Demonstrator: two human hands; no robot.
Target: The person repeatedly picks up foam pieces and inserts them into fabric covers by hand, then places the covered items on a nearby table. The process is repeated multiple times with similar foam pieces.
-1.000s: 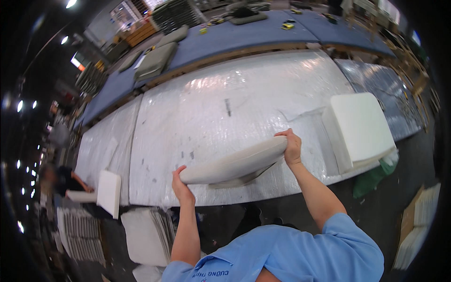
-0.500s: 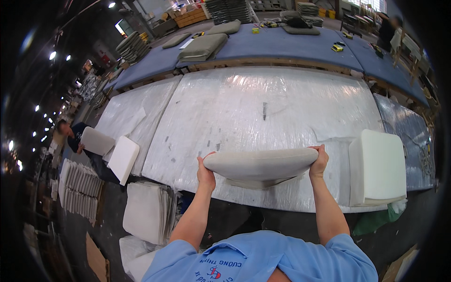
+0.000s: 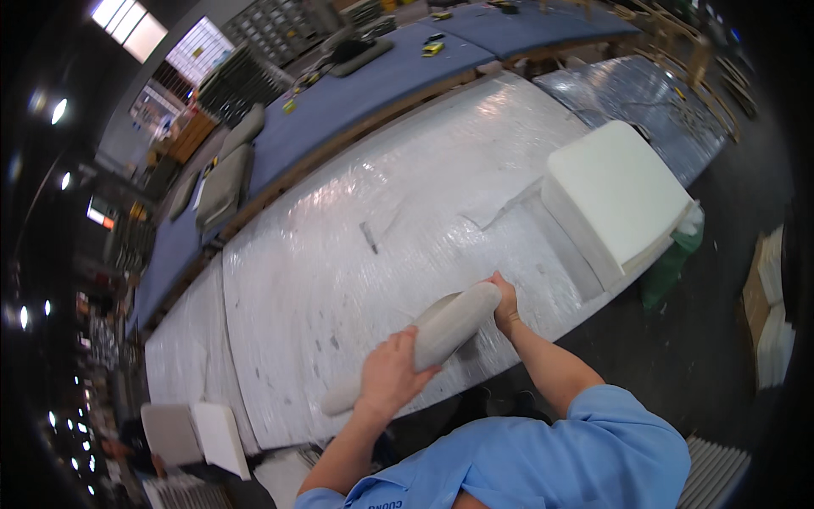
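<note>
Left hand (image 3: 393, 376) and right hand (image 3: 506, 303) grip a beige cushion (image 3: 454, 328), lower middle of the frame.
White foam (image 3: 619, 191) sits on the plastic-covered table (image 3: 292, 280) at right.

Upholstery workshop, long plastic-covered table (image 3: 297, 280), blue-topped worktable (image 3: 339, 119), white seat pads (image 3: 623, 195), grey-green cushions (image 3: 225, 187), lamps (image 3: 58, 110) overhead

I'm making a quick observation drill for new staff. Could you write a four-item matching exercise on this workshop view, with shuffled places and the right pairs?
Things
1. Pale grey cushion
2. White seat pad
3. Olive-grey cushion
4. Blue-covered table

Places
A. Along the far side of the plastic-wrapped table
B. On the plastic-wrapped table's right end
C. Between left hand and right hand
D. Lying on a blue surface

Right pairs: 1-C, 2-B, 3-D, 4-A
</note>
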